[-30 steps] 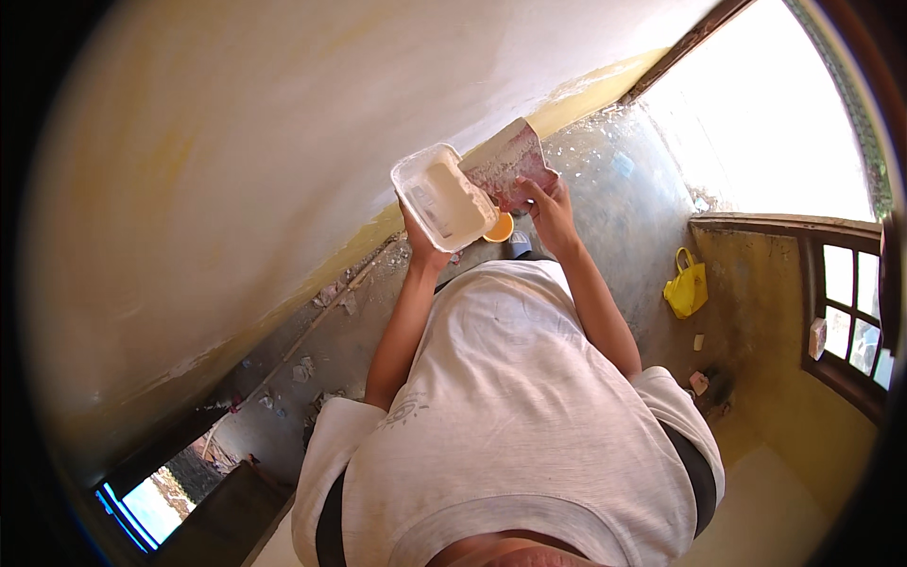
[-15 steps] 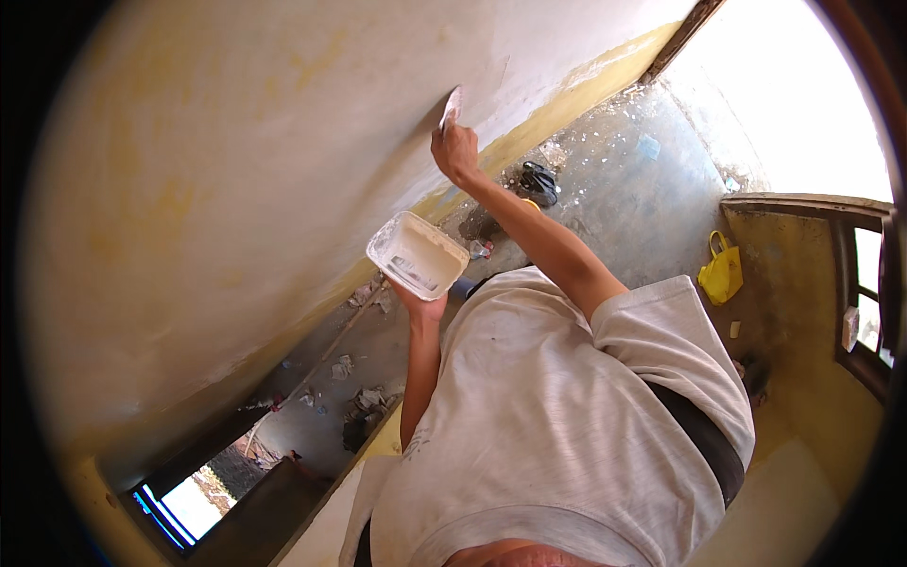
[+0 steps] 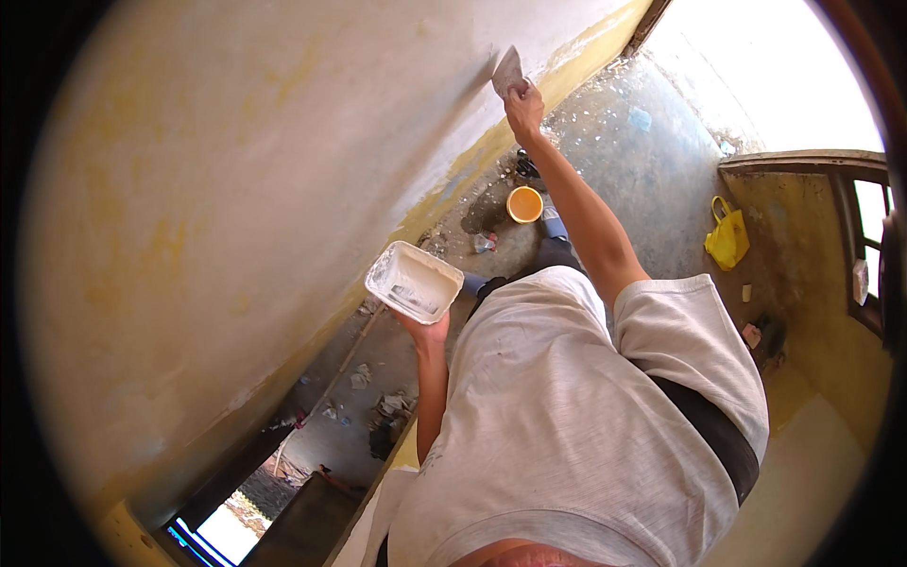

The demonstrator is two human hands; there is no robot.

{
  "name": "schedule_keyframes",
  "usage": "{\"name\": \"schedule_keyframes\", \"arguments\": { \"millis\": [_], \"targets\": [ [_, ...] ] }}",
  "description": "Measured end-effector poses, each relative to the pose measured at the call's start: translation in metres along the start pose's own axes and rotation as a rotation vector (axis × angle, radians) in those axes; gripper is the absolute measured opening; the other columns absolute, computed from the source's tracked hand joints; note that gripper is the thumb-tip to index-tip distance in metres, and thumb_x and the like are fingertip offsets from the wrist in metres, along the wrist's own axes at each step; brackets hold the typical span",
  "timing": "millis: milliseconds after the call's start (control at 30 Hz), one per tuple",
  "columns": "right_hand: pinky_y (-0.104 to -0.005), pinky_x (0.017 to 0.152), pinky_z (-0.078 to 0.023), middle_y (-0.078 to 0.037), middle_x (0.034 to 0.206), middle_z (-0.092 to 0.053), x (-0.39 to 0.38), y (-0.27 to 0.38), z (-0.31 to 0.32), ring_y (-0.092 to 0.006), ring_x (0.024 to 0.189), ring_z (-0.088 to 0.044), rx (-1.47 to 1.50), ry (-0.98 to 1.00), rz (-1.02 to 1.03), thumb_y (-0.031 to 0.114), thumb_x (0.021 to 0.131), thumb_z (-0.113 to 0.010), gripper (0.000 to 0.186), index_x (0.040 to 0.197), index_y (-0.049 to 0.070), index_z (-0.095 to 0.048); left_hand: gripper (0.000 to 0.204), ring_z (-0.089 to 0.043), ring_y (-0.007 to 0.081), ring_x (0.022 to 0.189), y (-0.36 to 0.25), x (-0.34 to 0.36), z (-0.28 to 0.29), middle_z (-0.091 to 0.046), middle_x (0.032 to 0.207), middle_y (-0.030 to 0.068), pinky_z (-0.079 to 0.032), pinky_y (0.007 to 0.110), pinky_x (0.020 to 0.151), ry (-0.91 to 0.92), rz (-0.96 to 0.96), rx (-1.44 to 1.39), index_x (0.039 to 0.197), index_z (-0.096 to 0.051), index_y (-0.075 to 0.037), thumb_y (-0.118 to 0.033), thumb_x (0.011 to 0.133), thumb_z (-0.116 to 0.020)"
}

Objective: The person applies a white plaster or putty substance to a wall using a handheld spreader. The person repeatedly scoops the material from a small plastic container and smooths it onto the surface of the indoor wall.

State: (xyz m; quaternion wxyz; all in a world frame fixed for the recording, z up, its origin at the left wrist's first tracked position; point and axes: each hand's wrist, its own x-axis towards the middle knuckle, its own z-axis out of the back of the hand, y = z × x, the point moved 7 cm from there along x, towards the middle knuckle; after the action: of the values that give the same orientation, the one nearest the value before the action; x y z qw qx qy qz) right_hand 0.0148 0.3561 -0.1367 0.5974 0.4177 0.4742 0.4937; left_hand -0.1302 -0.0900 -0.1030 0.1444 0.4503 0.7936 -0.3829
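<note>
"Anything held?"
"The left hand [image 3: 427,328] curls snugly under a white rectangular tub [image 3: 416,285]; the right hand [image 3: 523,109] pinches a flat, greyish scraper [image 3: 508,72]."
"Where?"
"Scraper by the pale, yellow-patched wall [image 3: 255,189]; tub nearer the light-grey shirt [image 3: 576,406]."

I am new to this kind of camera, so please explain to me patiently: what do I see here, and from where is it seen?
There is no machine, only a person's two bare hands. A wide fisheye camera on the person's head looks down, so straight edges seem bent. The left hand holds a white container with pale residue inside. The right hand reaches out, with a thin, flat spreader close to the wall; I cannot tell if they touch. On the floor stand a round orange bucket and a yellow bag.
</note>
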Motion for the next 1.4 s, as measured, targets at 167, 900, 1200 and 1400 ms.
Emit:
{"name": "schedule_keyframes", "arguments": {
  "millis": [167,900,1200,1400],
  "targets": [
    [-0.0459,0.077,-0.052,-0.019,0.101,-0.068,-0.103,0.117,-0.048,-0.0372,0.086,-0.067,-0.169,0.034,0.355,0.007,0.092,-0.060,0.018,0.105,-0.004,-0.065,0.060,-0.056,0.0262,0.130,-0.003,-0.002,0.005,-0.061,0.141,0.0028,-0.042,0.049,0.113,0.027,0.013,-0.017,0.142,-0.056,-0.017,-0.058,0.099,-0.053],
    [-0.0449,0.087,-0.056,-0.018,0.118,-0.068,-0.200,0.116,-0.014,-0.0361,0.102,-0.068,-0.017,0.506,0.774,0.007,0.091,-0.064,0.043,0.134,0.007,-0.063,0.060,-0.058,0.0265,0.128,0.000,-0.006,-0.033,-0.060,0.142,0.0017,-0.046,0.050,0.109,0.082,-0.026,-0.041,0.144,-0.054,-0.018,-0.060,0.101,-0.049],
    [-0.0370,0.075,-0.053,-0.013,0.089,-0.073,-0.001,-0.053,0.006,-0.0260,0.081,-0.068,0.173,-0.057,-0.086,0.014,0.095,-0.059,0.023,0.109,0.002,-0.071,0.057,-0.058,0.0251,0.128,-0.006,0.005,-0.017,-0.061,0.140,0.0008,-0.046,0.049,0.110,0.059,-0.043,-0.055,0.142,-0.056,-0.019,-0.058,0.101,-0.050],
    [-0.0405,0.083,-0.055,-0.017,0.104,-0.070,-0.078,0.041,-0.060,-0.0340,0.089,-0.070,0.023,-0.098,0.129,0.015,0.095,-0.062,0.023,0.111,0.003,-0.072,0.060,-0.058,0.0257,0.129,-0.006,0.004,-0.006,-0.061,0.141,0.0008,-0.045,0.050,0.111,0.007,-0.057,-0.040,0.142,-0.056,-0.019,-0.061,0.100,-0.050]
  ]
}}
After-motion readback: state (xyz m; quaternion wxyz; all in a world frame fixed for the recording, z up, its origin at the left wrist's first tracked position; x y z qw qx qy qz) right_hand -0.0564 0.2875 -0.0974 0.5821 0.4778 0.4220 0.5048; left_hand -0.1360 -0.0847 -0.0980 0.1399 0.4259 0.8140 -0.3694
